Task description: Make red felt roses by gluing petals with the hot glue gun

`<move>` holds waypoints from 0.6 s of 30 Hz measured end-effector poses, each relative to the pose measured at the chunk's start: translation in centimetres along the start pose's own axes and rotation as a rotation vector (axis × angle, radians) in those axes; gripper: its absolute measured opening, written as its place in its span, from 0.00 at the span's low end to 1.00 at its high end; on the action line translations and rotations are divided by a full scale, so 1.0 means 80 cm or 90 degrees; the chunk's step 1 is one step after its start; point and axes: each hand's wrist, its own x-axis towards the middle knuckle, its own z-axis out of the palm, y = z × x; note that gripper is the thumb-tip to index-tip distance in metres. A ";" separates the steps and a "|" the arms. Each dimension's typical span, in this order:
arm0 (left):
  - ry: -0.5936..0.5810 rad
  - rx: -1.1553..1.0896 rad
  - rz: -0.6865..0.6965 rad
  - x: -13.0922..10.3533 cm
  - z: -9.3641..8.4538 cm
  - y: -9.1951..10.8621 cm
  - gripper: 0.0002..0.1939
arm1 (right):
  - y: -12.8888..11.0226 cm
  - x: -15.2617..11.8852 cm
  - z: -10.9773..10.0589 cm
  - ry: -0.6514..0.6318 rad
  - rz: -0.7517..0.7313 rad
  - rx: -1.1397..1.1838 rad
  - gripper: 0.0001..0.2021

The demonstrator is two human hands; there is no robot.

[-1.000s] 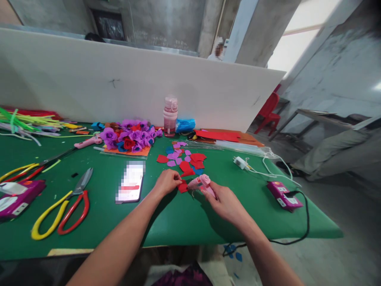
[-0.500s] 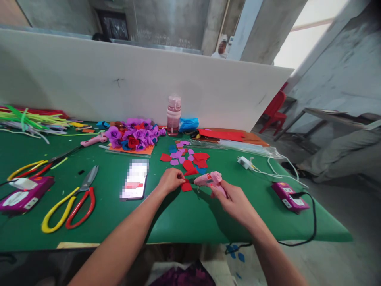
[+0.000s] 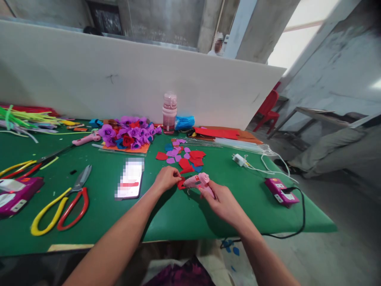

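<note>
My left hand (image 3: 167, 178) rests low over the green table, its fingers pinched at the edge of a small red petal piece (image 3: 180, 185). In my right hand (image 3: 222, 199) is a pink hot glue gun (image 3: 202, 179), my fingers wrapped round its handle. The gun's nozzle is at the red petal piece, close beside my left fingertips; whether it touches cannot be made out. Just beyond both hands lie loose red petals (image 3: 197, 154), purple petals (image 3: 170, 160) and a few blue ones. A phone (image 3: 131, 178) with a lit screen lies left of my left hand.
Scissors (image 3: 79, 182) and a purple power strip (image 3: 20, 198) lie left. Finished purple and red flowers (image 3: 133, 133) sit at the back by a pink bottle (image 3: 169, 113). A white charger (image 3: 239, 160) and another purple power strip (image 3: 279, 191) with a black cable are right.
My right hand has brought the glue gun left, so its nozzle now reaches the red petal piece. My left hand keeps its pinch there. The whole view has shifted slightly.
</note>
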 end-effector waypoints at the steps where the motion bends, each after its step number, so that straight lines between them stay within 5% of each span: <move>1: 0.000 0.000 0.000 0.000 0.000 0.000 0.08 | 0.000 0.000 0.001 -0.001 -0.001 -0.010 0.17; 18: -0.005 -0.008 -0.013 -0.003 -0.002 0.003 0.08 | -0.004 0.006 0.008 -0.018 0.004 -0.082 0.15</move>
